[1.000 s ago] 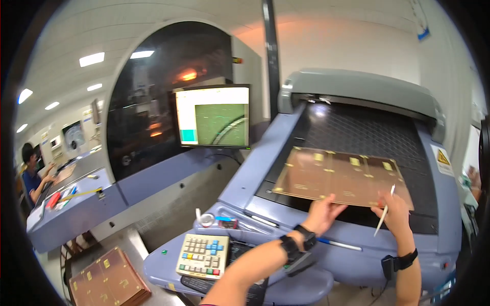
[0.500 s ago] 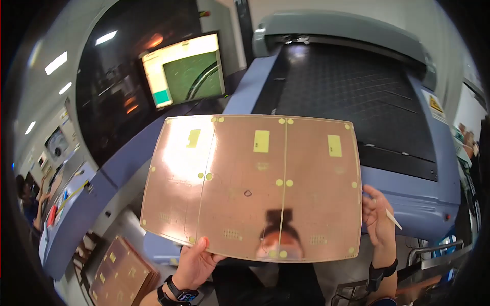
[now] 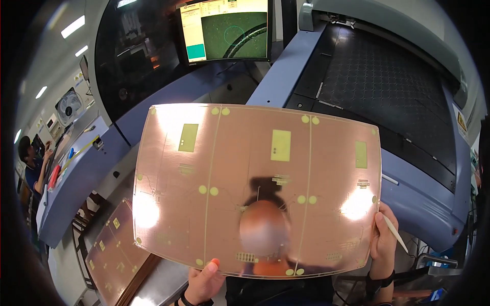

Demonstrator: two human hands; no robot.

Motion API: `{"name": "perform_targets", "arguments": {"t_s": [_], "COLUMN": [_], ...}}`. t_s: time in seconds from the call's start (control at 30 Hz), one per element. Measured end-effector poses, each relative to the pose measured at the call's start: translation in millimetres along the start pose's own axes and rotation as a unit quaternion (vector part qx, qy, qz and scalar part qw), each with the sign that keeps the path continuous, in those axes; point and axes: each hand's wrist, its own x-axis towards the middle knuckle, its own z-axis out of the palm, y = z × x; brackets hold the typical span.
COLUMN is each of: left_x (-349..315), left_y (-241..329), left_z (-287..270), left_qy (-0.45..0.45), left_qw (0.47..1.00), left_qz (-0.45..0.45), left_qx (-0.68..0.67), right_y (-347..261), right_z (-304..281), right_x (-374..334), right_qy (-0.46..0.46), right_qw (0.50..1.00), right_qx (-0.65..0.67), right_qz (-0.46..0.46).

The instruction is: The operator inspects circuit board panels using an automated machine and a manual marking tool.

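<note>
A large copper-coloured circuit board panel (image 3: 250, 158) is held up tilted in front of me, with pale green rectangles, dots and dividing lines. My left hand (image 3: 205, 283) grips its near edge, left of the middle, thumb on top and fingers hidden beneath. At the right edge my right hand (image 3: 384, 246) is closed on the panel. A slim white pen-like stick (image 3: 396, 234) is also tucked in that hand, its tip pointing down to the right. The shiny surface carries bright glare and the reflection of a head.
A stack of similar panels (image 3: 109, 252) lies at the lower left. Beyond stands a blue-grey machine with a black flat bed (image 3: 377, 81). A monitor (image 3: 232, 38) shows a dark curved line. At far left a person (image 3: 31, 159) is beside a bench (image 3: 76, 178). A metal rail (image 3: 436, 261) is lower right.
The panel now looks larger, lower and tilted differently. My right hand has come from loosely beside the right edge to gripping it. The view has shifted, moving the monitor up and right.
</note>
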Motion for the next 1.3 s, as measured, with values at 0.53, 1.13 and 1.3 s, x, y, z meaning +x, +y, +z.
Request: {"name": "perform_targets", "arguments": {"t_s": [0.53, 1.13, 1.3], "left_x": [6, -55, -147], "left_y": [-2, 15, 62], "left_z": [3, -21, -22], "left_qy": [0.018, 0.067, -0.004], "left_qw": [0.998, 0.992, 0.988], "left_qz": [-0.024, 0.108, -0.073], "left_qx": [-0.06, -0.021, 0.137], "right_y": [-9, 4, 10], "right_z": [11, 65, 124], "right_x": [-3, 3, 1], "right_qy": [0.007, -0.16, -0.286], "right_qw": [1.0, 0.971, 0.944], "right_qx": [0.011, 0.07, 0.093], "right_qz": [-0.005, 0.161, 0.138]}}
